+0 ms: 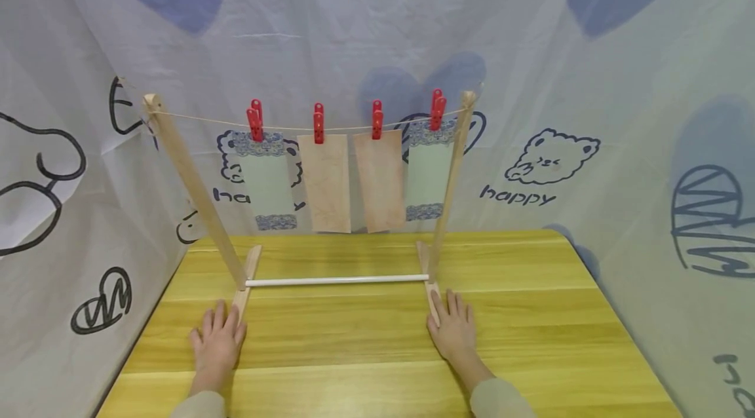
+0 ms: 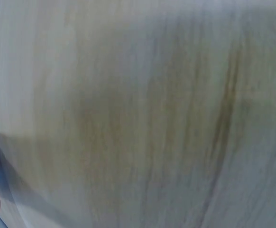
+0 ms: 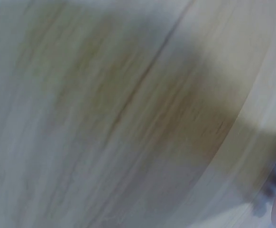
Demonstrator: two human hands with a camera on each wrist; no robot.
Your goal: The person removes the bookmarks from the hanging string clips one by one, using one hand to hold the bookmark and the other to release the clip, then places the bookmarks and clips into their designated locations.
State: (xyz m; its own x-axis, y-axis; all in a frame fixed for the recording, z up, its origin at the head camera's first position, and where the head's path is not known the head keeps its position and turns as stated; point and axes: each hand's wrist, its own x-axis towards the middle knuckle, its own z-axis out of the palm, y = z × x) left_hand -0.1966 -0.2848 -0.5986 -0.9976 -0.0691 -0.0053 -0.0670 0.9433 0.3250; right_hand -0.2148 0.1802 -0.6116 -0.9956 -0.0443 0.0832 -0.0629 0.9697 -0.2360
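Note:
A wooden frame with two posts, the left post (image 1: pixel 197 192) and the right post (image 1: pixel 451 192), stands on the table. A white rod (image 1: pixel 336 281) joins the posts low down. My left hand (image 1: pixel 218 341) lies palm down, fingers spread, at the front end of the left foot (image 1: pixel 240 303). Beside the right foot (image 1: pixel 433 297), my right hand (image 1: pixel 455 333) lies with its fingers extended, the index finger at the wood. From the string (image 1: pixel 348 128) hang two pale green cards with blue patterned bands (image 1: pixel 268 182) (image 1: pixel 429 172) and two peach cards (image 1: pixel 327 185) (image 1: pixel 382 185), under red clothespins (image 1: pixel 318 123).
The yellow wood-grain table (image 1: pixel 336 339) reaches back to a pale fabric backdrop (image 1: pixel 531 64) printed with bears and hearts. Fabric also rises on the left and right. Both wrist views show mostly blurred tabletop, with a sliver of hand at the edge.

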